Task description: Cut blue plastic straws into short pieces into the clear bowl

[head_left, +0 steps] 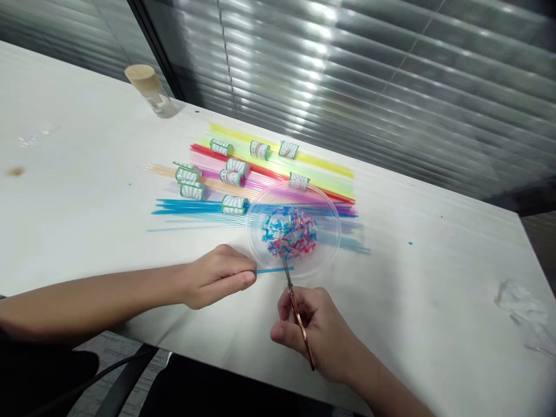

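Observation:
My left hand [221,277] is closed around a thin blue plastic strip [273,270], whose end sticks out to the right over the near rim of a clear round bowl [336,243]. My right hand [319,330] grips copper-coloured scissors [297,310], fingers in the handles. The scissor blades meet the blue strip near its free end and point into the bowl; whether they are closed on it I cannot tell. Small cut bits [293,229] in blue, pink and red lie heaped inside the bowl.
Bundles of long strips lie behind the bowl: yellow [325,164], red [264,168] and blue [191,207] among them, several with striped paper wrappers [234,204]. A wooden-capped bottle [152,92] stands at back left. Crumpled clear plastic [521,304] lies right. Blinds [347,69] hang behind the table.

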`<action>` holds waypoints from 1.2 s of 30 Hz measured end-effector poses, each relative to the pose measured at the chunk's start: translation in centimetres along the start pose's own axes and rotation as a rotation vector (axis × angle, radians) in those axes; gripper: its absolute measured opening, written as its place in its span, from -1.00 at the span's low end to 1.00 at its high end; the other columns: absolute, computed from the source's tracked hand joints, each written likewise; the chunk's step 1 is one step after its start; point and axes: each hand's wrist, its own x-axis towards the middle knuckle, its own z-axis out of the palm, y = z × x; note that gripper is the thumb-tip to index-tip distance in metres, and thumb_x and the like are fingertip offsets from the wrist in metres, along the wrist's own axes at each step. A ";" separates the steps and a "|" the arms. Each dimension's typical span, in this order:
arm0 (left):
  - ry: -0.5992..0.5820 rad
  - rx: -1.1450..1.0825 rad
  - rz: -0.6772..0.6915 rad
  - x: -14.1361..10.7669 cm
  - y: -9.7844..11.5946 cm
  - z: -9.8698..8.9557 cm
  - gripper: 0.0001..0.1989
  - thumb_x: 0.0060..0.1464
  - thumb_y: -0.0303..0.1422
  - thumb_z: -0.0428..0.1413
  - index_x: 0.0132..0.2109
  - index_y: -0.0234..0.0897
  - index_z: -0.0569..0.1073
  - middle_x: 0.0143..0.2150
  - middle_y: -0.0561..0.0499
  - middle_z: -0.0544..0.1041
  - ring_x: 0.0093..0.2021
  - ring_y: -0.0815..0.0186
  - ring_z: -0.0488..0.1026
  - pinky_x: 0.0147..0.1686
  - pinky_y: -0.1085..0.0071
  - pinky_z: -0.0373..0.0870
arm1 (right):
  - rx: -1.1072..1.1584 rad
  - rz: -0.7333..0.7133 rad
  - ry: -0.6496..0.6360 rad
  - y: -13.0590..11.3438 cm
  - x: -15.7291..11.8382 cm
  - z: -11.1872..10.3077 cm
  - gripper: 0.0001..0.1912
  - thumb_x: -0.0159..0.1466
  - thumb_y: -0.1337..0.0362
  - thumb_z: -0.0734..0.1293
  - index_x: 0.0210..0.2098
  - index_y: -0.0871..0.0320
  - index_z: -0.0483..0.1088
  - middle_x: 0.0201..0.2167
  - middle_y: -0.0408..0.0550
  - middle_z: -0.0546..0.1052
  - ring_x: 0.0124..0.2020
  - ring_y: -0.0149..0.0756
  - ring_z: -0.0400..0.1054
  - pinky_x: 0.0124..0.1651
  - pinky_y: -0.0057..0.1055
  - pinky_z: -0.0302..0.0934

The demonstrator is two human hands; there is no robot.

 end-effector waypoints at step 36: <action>0.115 0.177 0.066 0.1 0.1 0.4 -0.70 0.33 -0.39 -0.15 -0.42 -0.23 0.17 -0.57 0.13 0.16 -0.57 0.38 0.14 -0.52 0.40 0.06 | -0.089 -0.046 0.040 0.1 0.3 0.3 -0.51 0.10 -0.06 0.48 -0.58 0.15 0.22 -0.70 -0.31 0.14 -0.61 -0.48 -0.03 -0.56 -0.48 -0.14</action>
